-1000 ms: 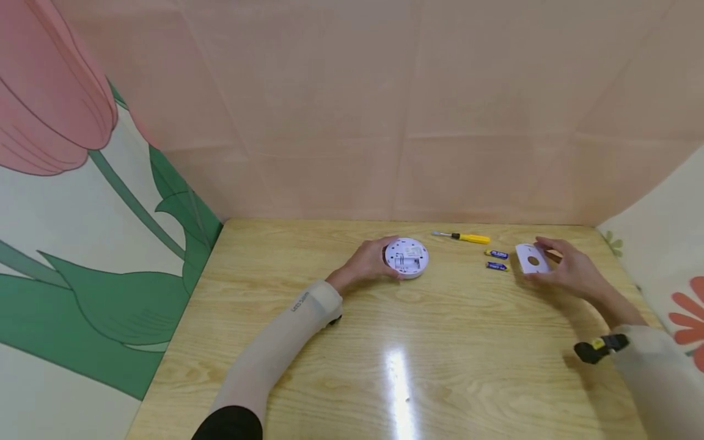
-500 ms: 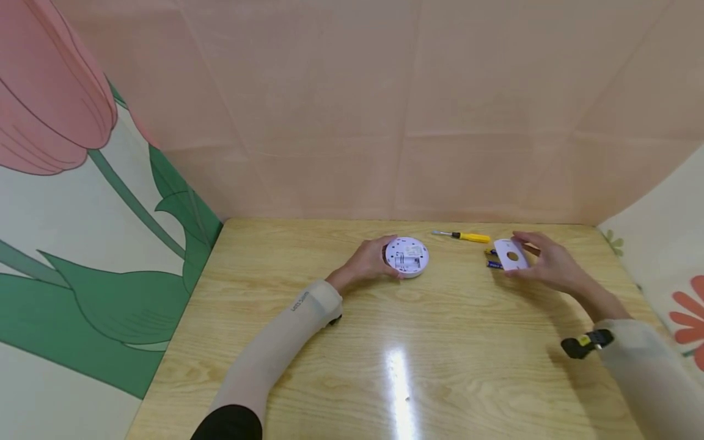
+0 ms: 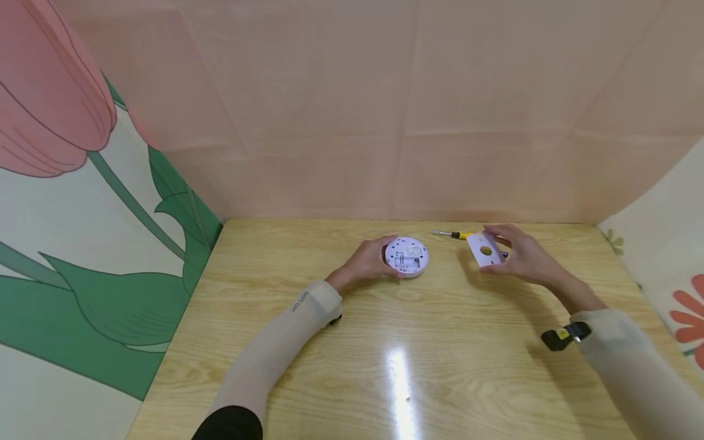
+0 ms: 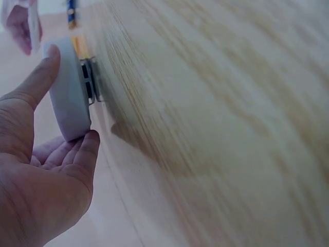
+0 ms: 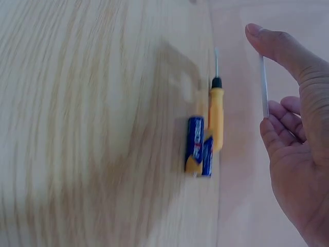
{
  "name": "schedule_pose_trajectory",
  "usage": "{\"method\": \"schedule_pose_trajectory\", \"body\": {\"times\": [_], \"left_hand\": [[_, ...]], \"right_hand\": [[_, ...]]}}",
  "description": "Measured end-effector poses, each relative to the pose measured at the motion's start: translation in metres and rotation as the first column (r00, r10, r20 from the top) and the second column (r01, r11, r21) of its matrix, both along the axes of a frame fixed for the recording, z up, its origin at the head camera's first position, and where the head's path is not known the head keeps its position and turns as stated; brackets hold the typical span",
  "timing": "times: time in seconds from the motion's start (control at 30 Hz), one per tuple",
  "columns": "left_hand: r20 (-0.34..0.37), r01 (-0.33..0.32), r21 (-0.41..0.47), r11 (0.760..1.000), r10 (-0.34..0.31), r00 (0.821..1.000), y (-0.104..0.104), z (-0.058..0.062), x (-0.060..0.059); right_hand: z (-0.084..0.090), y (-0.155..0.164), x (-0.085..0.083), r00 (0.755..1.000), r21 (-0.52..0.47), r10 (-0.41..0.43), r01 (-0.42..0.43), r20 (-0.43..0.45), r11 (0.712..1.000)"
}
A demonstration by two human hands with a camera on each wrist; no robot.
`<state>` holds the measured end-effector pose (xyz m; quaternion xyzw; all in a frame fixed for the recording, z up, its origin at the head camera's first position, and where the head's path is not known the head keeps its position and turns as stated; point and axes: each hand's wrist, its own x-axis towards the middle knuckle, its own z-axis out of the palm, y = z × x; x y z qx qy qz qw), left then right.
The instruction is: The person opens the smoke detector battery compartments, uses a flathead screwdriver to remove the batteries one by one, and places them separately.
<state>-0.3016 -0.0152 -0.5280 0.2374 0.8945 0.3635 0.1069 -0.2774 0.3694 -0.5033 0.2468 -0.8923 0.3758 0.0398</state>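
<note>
On the wooden table point(image 3: 352, 366), left hand point(image 3: 367, 261) curled round the round white alarm point(image 3: 407, 256), open back up. Above the batteries point(image 5: 198, 145) and screwdriver point(image 5: 216, 116), right hand point(image 3: 522, 256) pinching the white cover point(image 3: 484, 249), now carried leftward, nearer the alarm for refitting.

Round device point(image 3: 407, 256) left of cover plate point(image 3: 485, 250), screwdriver point(image 3: 453, 234) behind.

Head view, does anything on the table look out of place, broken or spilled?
Nothing spilled or visibly damaged. The round white device lies with its open back up, gripped by the left hand; its flat white cover is off, pinched in the right hand. Two batteries lie loose beside the screwdriver.
</note>
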Motion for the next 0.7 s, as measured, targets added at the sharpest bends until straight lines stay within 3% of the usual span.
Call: {"method": "schedule_pose_trajectory", "body": {"times": [0.13, 0.43, 0.7], "left_hand": [[0.004, -0.002, -0.001, 1.000, 0.002, 1.000, 0.000, 0.000, -0.001], [0.027, 0.001, 0.008, 1.000, -0.001, 1.000, 0.001, -0.002, 0.000], [0.010, 0.006, -0.004, 1.000, -0.006, 1.000, 0.001, -0.002, -0.002]], "right_hand": [[0.001, -0.013, -0.002, 0.999, -0.016, 0.036, -0.037, -0.006, 0.999], [0.002, -0.039, -0.004, 0.999, 0.045, 0.022, -0.024, 0.032, 0.999], [0.002, -0.061, -0.006, 0.998, 0.045, 0.058, -0.059, 0.030, 0.997]]}}
